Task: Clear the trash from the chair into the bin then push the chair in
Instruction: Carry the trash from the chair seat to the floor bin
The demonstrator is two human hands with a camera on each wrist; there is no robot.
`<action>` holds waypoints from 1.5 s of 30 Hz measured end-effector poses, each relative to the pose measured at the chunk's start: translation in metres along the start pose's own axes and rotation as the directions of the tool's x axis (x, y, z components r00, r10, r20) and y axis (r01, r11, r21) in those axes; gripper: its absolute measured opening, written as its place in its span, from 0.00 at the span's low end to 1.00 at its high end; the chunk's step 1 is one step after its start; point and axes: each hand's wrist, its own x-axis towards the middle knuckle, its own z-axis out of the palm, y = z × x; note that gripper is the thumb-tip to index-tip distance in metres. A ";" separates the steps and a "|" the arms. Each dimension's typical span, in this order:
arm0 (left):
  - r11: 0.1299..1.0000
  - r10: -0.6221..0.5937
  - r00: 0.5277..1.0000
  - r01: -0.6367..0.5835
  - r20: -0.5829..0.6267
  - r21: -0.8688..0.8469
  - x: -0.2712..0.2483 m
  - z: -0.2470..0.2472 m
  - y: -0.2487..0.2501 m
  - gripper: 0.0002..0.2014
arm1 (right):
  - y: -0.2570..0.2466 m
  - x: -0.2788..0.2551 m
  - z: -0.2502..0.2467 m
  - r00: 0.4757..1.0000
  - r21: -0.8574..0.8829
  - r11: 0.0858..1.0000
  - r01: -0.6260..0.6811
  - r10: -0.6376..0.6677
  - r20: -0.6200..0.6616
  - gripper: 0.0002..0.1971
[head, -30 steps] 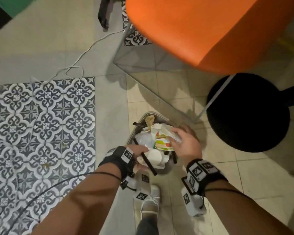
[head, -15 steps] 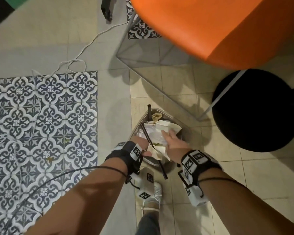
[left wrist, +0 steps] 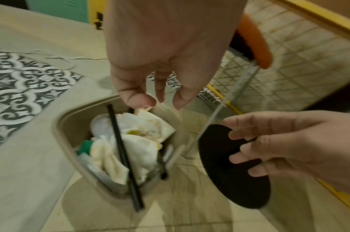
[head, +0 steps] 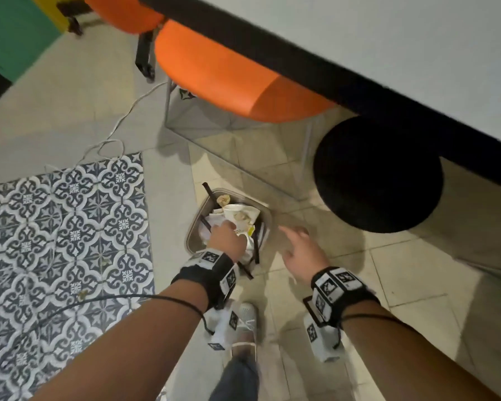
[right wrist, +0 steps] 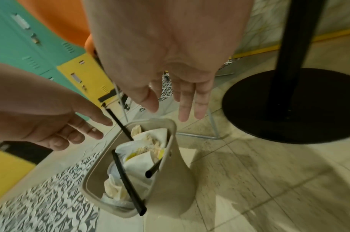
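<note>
A beige bin (head: 192, 227) stands on the floor, stuffed with crumpled wrappers (head: 240, 215), cups and black straws (left wrist: 122, 153). My left hand (head: 226, 238) hovers just over its near side, fingers hanging loose and empty (left wrist: 158, 100). To the right of the bin, my right hand (head: 297, 243) is spread open with straight fingers (right wrist: 186, 109) and holds nothing. The orange chair (head: 229, 79) stands beyond the bin, its seat bare and its far side under the white table (head: 388, 39).
The table's black round base (head: 378, 175) sits on the floor right of the bin. Patterned tiles (head: 64, 227) and a white cable (head: 122, 117) lie to the left. Green and yellow lockers (head: 12, 30) and a second orange chair (head: 122, 10) stand beyond. My foot (head: 245, 316) is below the bin.
Both hands have come off the trash in the bin. The right hand has swung out to the right, open. The view has tilted up, bringing the table in.
</note>
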 end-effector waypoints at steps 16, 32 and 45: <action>0.736 0.668 0.672 -0.661 0.319 -0.149 -0.371 0.344 0.218 0.06 | 0.371 -0.396 -0.107 0.558 0.691 0.723 -0.007 0.576 -0.598 0.10; -0.446 0.598 -0.011 -0.835 0.801 0.321 -0.497 0.560 0.361 0.46 | 0.634 -0.544 -0.156 0.117 0.901 0.281 -0.330 0.959 -0.257 0.59; -0.493 0.497 -0.041 -0.835 0.867 0.244 -0.487 0.609 0.418 0.64 | 0.678 -0.522 -0.152 0.275 0.994 0.102 -0.048 0.958 -0.085 0.39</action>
